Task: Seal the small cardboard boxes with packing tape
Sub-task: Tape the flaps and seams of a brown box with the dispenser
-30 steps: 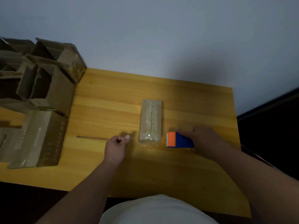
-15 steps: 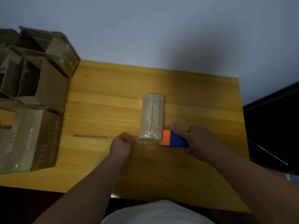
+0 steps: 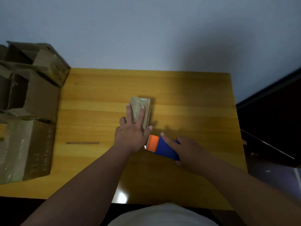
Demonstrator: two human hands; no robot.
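At the far left edge of the frame, a closed large cardboard carton (image 3: 24,152) with faint printing on its side sits on the yellow wooden table (image 3: 187,98). Above it, in the upper left, a heap of open cardboard boxes (image 3: 32,79) with raised flaps leans against the pale wall (image 3: 146,30). Just right of the carton, a thin dark strip (image 3: 82,143) lies flat on the tabletop, well apart from both hands.

At the centre of the frame lies the small cardboard box (image 3: 141,110), long and narrow, its glossy top catching light. The left hand (image 3: 132,132) lies flat on its top, fingers straight and spread and reaching toward the far end, holding nothing; the palm hides the near end of the box. The thumb points right, toward the tape dispenser.

Just right of that hand, at centre right, the blue tape dispenser (image 3: 164,148) with an orange front rests on the table, its orange end just beside the box's near right corner. The right hand (image 3: 190,150) grips the blue body, index finger stretched along its top and thumb curled under the near edge.

At the right edge, a dark floor area shows beyond the table.
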